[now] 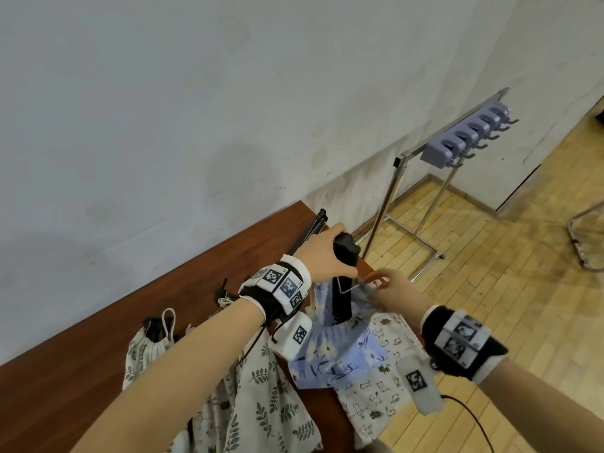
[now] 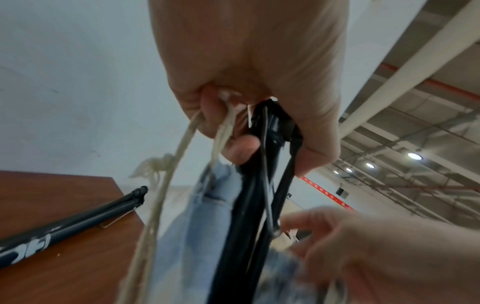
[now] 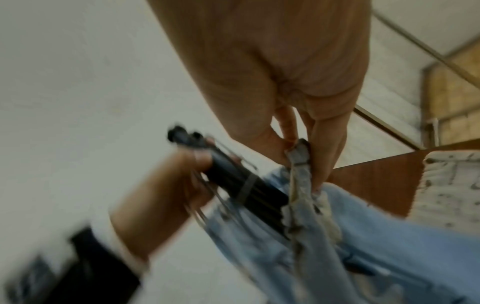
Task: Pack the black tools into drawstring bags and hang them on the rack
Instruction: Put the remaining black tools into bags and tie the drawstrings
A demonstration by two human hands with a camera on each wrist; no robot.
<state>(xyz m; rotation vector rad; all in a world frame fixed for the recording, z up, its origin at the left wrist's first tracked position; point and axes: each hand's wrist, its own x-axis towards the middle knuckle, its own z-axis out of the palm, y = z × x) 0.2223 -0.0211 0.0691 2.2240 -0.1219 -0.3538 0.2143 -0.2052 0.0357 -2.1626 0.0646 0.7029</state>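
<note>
Rack (image 1: 464, 138) beyond table (image 1: 98, 354), well apart

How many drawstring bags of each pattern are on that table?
Leaf-print drawstring bags: 2, as far as I can tell, since both are partly hidden
Blue drawstring bag: 1
Cat-print drawstring bag: 1
Total: 4

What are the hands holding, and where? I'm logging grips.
Left hand grips the black folded tool by its top end, plus cream drawstrings; right hand pinches the blue fabric bag's rim.
</note>
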